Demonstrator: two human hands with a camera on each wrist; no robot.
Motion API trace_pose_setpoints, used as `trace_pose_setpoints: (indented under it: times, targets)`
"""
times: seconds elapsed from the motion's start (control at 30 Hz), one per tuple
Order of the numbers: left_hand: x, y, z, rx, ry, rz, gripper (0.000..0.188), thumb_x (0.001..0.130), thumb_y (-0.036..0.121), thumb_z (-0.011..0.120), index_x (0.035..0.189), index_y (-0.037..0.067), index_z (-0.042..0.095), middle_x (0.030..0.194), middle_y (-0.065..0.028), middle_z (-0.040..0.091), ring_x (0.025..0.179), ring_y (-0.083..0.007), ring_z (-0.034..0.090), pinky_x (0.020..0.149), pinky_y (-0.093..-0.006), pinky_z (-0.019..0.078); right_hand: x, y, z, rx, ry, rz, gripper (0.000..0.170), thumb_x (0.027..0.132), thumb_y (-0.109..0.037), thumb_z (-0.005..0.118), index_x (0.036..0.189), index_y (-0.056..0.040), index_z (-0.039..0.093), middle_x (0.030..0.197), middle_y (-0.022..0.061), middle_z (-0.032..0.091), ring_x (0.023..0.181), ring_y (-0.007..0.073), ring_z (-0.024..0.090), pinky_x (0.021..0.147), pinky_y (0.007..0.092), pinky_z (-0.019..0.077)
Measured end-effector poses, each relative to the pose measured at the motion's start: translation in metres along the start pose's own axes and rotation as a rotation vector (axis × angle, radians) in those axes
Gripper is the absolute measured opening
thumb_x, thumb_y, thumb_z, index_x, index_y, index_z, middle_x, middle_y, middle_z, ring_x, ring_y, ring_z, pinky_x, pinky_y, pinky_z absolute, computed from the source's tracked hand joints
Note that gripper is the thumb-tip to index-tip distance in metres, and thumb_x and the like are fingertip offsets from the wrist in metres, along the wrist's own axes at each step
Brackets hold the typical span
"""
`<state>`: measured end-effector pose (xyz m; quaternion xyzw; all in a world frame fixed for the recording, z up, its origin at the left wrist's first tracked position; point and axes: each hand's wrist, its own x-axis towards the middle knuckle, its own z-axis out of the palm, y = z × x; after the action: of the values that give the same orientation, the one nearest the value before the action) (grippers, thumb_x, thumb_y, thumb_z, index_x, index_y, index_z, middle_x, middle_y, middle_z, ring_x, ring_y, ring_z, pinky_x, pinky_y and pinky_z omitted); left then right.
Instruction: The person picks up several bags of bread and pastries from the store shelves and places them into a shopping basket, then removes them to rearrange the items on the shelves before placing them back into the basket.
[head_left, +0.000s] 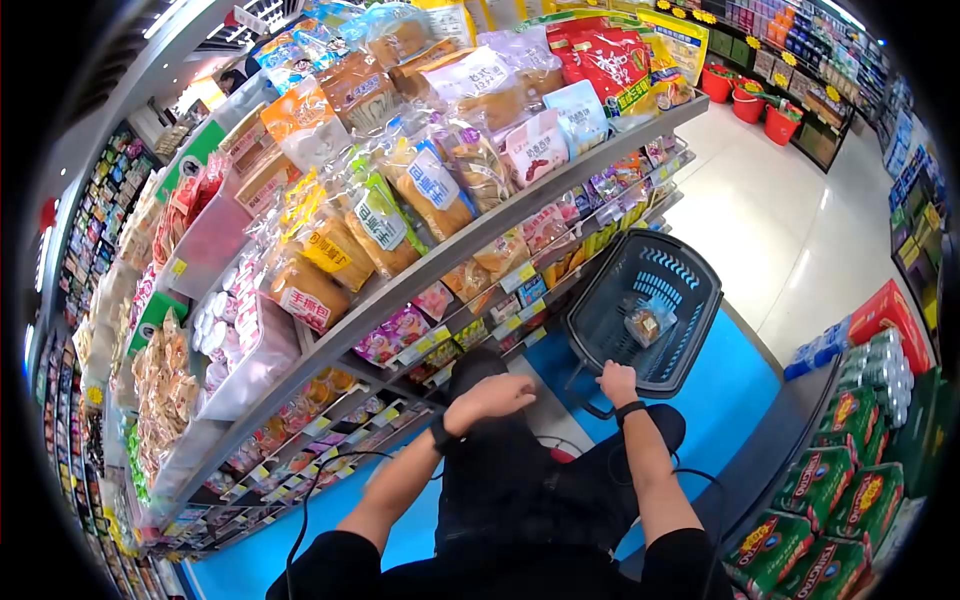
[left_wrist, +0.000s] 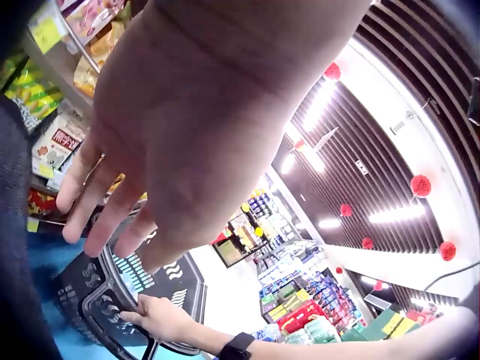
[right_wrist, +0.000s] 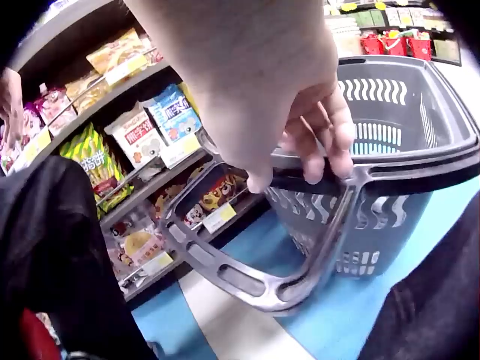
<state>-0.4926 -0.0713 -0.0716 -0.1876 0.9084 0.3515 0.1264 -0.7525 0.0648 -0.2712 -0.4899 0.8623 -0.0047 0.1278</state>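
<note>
A dark grey shopping basket (head_left: 708, 318) stands on the blue floor in front of my knees. Inside it lies one clear packet of a brown food (head_left: 645, 326). My right hand (head_left: 617, 382) grips its near rim, fingers curled at the edge. Below that hand, the grey handle (right_wrist: 244, 281) hangs outward from the basket in the right wrist view. My left hand (head_left: 492, 398) is held over my left knee, holding nothing. Its fingers (left_wrist: 105, 225) are loosely extended in the left wrist view, near the lower snack shelves.
A shelf unit on the left bears packaged bread (head_left: 385, 225) on top and small snack bags (head_left: 395, 335) below. Stacked green drink cartons (head_left: 815, 485) stand at the right. Red buckets (head_left: 748, 103) are farther back along the pale aisle floor (head_left: 765, 200).
</note>
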Motion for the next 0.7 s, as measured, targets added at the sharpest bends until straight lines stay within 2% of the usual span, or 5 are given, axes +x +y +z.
trace_pose_setpoints:
  times: [0.2,0.33,0.43,0.6,0.7]
  targets:
    - [-0.057,0.017,0.001,-0.078,0.456,0.103,0.019,0.087,0.018,0.064,0.1,0.004,0.062,0.11,-0.0142,0.061,0.108,-0.0333,0.055,0.093,-0.0404,0.0442,0.016,-0.03,0.01,-0.003,-0.012,-0.085,0.034,0.087,-0.04,0.065,0.09,-0.0064,0.064,0.089,0.0112,0.069,0.084,0.0263,0.069,0.069,0.0395,0.0515]
    - [-0.052,-0.011,0.024,-0.034,0.466,0.133,0.016,0.085,0.016,0.063,0.095,0.003,0.063,0.111,-0.014,0.059,0.11,-0.0346,0.053,0.096,-0.0407,0.0417,0.028,-0.037,0.054,-0.063,0.1,-0.189,0.033,0.089,-0.04,0.061,0.086,-0.0083,0.067,0.09,0.0134,0.069,0.083,0.0291,0.069,0.071,0.0426,0.0518]
    - [-0.035,0.004,0.021,-0.11,0.351,0.013,0.019,0.085,0.015,0.066,0.099,0.003,0.062,0.114,-0.0153,0.059,0.111,-0.035,0.052,0.097,-0.0416,0.0405,-0.007,-0.049,0.029,0.071,-0.029,-0.028,0.035,0.091,-0.04,0.058,0.091,-0.0053,0.061,0.082,0.0136,0.07,0.077,0.0303,0.07,0.069,0.0414,0.0525]
    - [0.041,0.021,0.035,-0.101,0.158,0.236,0.018,0.086,0.015,0.061,0.096,0.0,0.063,0.102,-0.0165,0.062,0.102,-0.0348,0.058,0.091,-0.0408,0.0464,0.035,-0.015,0.022,0.093,0.064,0.223,0.036,0.091,-0.039,0.059,0.101,-0.0053,0.054,0.085,0.0144,0.071,0.079,0.0305,0.071,0.071,0.0409,0.054]
    - [0.087,0.045,0.061,0.187,-0.206,0.239,0.02,0.081,0.016,0.059,0.082,-0.002,0.068,0.089,-0.0194,0.066,0.089,-0.0383,0.063,0.077,-0.0443,0.0519,0.062,0.014,0.03,0.014,0.075,0.388,0.034,0.091,-0.039,0.06,0.105,-0.0088,0.053,0.091,0.013,0.071,0.082,0.0289,0.071,0.071,0.0406,0.0545]
